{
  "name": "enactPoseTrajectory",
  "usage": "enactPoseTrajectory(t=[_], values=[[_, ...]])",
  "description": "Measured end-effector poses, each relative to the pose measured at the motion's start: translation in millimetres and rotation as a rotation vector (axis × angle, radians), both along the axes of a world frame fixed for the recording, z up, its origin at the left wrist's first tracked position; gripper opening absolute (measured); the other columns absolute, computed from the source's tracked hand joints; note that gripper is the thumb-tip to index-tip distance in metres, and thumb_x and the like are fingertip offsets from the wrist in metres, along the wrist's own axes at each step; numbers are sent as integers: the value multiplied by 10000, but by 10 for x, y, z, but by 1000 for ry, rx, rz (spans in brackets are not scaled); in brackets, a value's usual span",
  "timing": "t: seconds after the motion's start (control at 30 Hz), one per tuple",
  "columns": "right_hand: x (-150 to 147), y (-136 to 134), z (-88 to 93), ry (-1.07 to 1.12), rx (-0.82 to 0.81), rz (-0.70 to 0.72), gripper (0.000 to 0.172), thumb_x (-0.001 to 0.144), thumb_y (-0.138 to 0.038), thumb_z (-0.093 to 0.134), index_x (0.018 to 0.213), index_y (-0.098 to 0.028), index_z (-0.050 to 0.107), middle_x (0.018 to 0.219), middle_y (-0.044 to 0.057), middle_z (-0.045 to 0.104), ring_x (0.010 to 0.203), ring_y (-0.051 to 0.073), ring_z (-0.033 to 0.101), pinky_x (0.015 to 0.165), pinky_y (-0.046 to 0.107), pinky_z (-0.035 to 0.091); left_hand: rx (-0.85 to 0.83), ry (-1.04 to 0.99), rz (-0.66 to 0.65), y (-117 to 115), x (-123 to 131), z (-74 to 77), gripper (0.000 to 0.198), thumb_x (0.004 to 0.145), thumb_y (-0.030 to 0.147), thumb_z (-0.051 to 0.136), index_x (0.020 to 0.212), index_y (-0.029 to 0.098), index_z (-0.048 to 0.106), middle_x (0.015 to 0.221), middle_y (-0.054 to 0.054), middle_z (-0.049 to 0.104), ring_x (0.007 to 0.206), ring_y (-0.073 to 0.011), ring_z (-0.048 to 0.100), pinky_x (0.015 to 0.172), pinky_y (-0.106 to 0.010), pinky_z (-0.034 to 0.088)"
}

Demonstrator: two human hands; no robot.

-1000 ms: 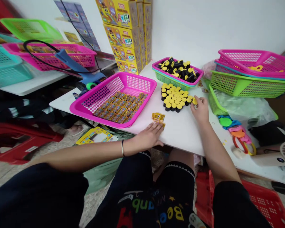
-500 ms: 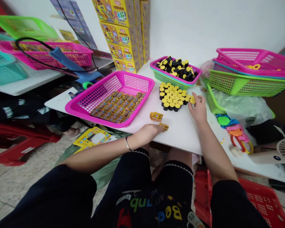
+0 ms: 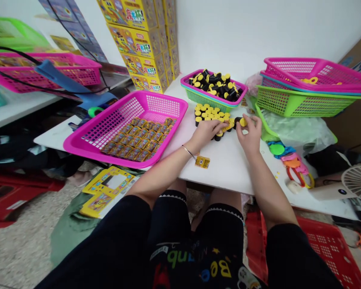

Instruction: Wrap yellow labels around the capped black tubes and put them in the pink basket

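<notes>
My right hand (image 3: 250, 131) pinches a small black container with a yellow lid (image 3: 242, 121), tipped on its side above the table. Close by on its left, my left hand (image 3: 207, 132) has thumb and fingers closed on a yellow printed sleeve (image 3: 228, 127). Behind my left hand, and partly hidden by it, upright black containers with yellow lids (image 3: 209, 111) stand in a tight group. A second yellow printed sleeve (image 3: 202, 161) lies flat near the table's front edge. At the left, a pink basket (image 3: 78, 145) holds rows of small containers in printed sleeves (image 3: 134, 141).
A stacked basket (image 3: 185, 89) of loose black-and-yellow containers stands at the back. Yellow printed boxes (image 3: 141, 48) are piled against the wall. To the right are nested baskets (image 3: 289, 102), coloured tape rolls (image 3: 295, 170) and a small fan (image 3: 359, 182). A blue-handled tool (image 3: 63, 82) is left.
My left hand has moved up and right with a printed sleeve, from the table's front edge to beside my right hand. The right hand has tilted its container sideways.
</notes>
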State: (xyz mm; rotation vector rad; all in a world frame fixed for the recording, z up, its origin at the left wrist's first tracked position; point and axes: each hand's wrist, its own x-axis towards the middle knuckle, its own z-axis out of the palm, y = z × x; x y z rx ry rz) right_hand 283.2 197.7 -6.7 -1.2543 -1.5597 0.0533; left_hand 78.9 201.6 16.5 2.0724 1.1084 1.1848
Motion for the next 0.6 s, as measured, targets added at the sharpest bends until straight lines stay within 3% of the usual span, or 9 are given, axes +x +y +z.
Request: enactPoseTrajectory(t=[0.07,0.13,0.23,0.3,0.43,0.6], values=[[-21,7,28,190,-23,50,557,869,-622,611,1223,-194,653,1177,136,558,802,182,675,774,390,618,-102,-30,-37,112,34,-173,421,1005,440,521,708,169,645,706,-19,713,661,-125,657,659,-231,481],[-57,3,59,396,-110,164,546,829,-674,648,1113,-209,676,951,57,636,657,137,636,674,337,604,-170,-49,-60,152,26,-294,400,1013,413,501,743,168,664,748,-20,730,662,-124,670,655,-227,493],[-123,-36,118,618,-217,307,516,776,-712,693,879,-207,678,632,-27,595,523,110,554,560,275,550,-165,-39,-52,147,-7,-357,293,1006,315,502,900,158,725,857,-32,762,662,-123,669,682,-237,517],[-158,-73,156,673,-245,345,516,752,-719,716,782,-208,653,582,-31,587,497,105,535,514,260,517,-98,-30,-28,145,-17,-361,260,986,237,505,1038,151,744,939,-47,774,715,-132,681,754,-253,536],[-189,-117,193,679,-311,403,509,735,-701,751,731,-203,644,568,-23,603,475,103,541,485,257,495,35,-33,-44,159,-18,-390,387,948,135,483,1267,170,700,996,-44,778,928,-153,704,909,-266,527],[-194,-118,179,713,-373,449,506,672,-674,817,720,-192,674,545,-28,606,465,99,549,463,246,475,81,-100,-85,138,-67,-415,439,976,173,463,1381,201,630,904,-4,774,797,-122,702,842,-240,540]])
